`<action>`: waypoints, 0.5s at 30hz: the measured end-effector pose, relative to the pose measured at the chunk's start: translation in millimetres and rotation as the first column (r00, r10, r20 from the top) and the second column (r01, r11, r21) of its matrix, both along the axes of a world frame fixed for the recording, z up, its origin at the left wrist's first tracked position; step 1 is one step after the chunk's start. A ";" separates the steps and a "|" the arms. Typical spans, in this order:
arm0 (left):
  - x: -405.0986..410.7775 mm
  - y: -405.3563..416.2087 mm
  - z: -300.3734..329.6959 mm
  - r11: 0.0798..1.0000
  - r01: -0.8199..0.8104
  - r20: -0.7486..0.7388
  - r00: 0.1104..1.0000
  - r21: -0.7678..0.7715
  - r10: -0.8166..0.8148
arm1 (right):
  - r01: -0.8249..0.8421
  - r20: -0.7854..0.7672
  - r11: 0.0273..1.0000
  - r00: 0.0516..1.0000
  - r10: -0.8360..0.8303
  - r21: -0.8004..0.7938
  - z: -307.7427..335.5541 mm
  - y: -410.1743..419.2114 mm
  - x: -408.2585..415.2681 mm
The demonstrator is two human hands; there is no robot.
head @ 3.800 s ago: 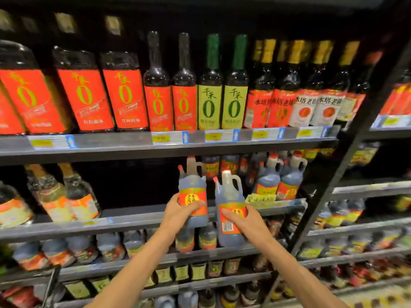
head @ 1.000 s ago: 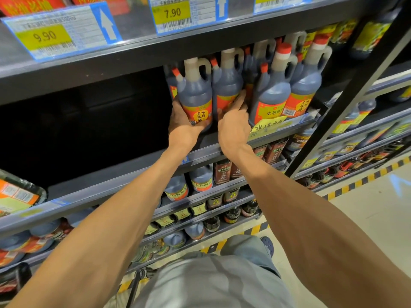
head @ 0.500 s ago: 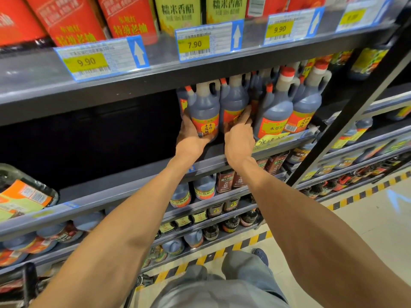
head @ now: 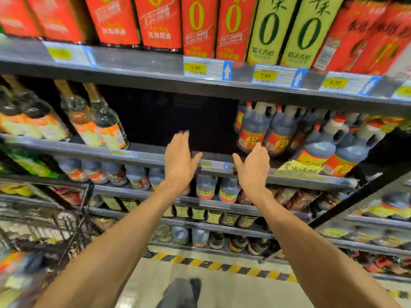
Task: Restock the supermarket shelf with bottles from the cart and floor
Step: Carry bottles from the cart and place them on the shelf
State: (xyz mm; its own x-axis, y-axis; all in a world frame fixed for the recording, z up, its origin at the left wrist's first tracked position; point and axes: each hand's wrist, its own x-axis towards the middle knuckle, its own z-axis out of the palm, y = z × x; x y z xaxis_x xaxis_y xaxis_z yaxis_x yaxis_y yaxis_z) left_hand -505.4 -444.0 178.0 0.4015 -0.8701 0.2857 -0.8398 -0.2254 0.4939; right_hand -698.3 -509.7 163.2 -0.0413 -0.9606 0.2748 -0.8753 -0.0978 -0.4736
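Hands are both raised at the middle of the frame, bare and holding nothing: the left hand [head: 179,160] has its fingers straight and together, palm turned inward, and the right hand [head: 252,166] mirrors it with relaxed, spread fingers. They hang apart in front of the grey shelf edge [head: 153,155], before a dark gap in the stock. Just right of that gap, at centre right, stand the dark jug bottles [head: 254,130] with handles, red caps and red-orange labels, upright on the shelf, the nearest just behind the right fingertips; whether they touch is unclear. Tall red-labelled bottles [head: 196,25] fill the top of the frame above price tags [head: 208,68]. A wire cart [head: 73,221] sits blurred at lower left, above a floor with yellow-black striped tape [head: 222,266]
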 end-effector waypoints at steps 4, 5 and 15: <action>26.1 77.9 -21.5 0.987 -0.160 0.091 0.983 0.032 0.157 | -0.340 -0.132 0.940 0.931 0.341 0.029 -2.8 36.5 38.3; 31.8 100.2 -26.9 0.978 -0.204 0.096 0.975 0.051 0.199 | -0.418 -0.163 0.907 0.893 0.420 0.048 -4.6 49.1 51.1; 117.9 330.9 -80.4 0.781 -0.612 0.011 0.788 0.127 0.615 | -0.871 -0.429 0.464 0.362 0.828 0.161 -21.7 204.0 202.3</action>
